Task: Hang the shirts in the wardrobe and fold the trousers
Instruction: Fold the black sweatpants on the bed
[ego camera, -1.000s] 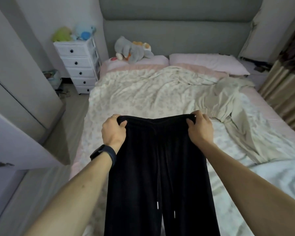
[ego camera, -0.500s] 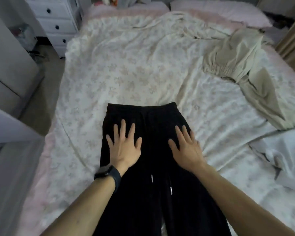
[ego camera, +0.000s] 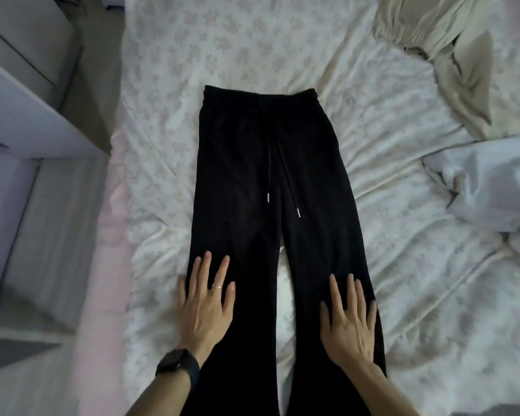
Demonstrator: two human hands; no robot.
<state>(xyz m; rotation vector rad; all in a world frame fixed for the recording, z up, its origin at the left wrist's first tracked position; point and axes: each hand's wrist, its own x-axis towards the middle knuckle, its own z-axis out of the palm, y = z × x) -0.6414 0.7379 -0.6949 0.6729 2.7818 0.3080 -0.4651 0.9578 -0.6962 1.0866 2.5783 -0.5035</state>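
- Left hand (ego camera: 206,301), lower centre of the frame: palm down, fingers straight and slightly spread, grasping nothing, pressed flat on the trouser leg at picture left; thumb just past that leg's outer edge, on the sheet.
- Right hand (ego camera: 347,322), lower right of centre: likewise released and flat, fingers straight and fanned, lying on the other leg close to its outer edge.
- Dark watch (ego camera: 177,369) strapped round the left wrist; thin ring (ego camera: 218,286) on one finger of the same hand.
- Both forearms bare, entering from the bottom edge.
- Black trousers (ego camera: 252,175) spread front-up and unfolded on the bed, filling the middle of the frame; waistband (ego camera: 258,94) toward the top, legs running down past the hands and off the bottom edge, parted by a narrow wedge of sheet between the two hands.
- Drawstring (ego camera: 285,172): two cords dropping from the middle of the waistband, metal-tipped ends at unequal lengths, resting on the black fabric.
- Pale bedsheet (ego camera: 373,145) with a faint floral print, creased all round the trousers.
- Beige garment (ego camera: 433,34) crumpled at the upper right, a gathered elastic band showing, well apart from the black pair; kind of garment unclear.
- Bluish-white cloth (ego camera: 487,181) bunched at the right edge, just below the beige one.
- Pink mattress edge (ego camera: 102,295) along the left of the sheet.
- White cabinet panels (ego camera: 18,115) at the upper left and left edge.
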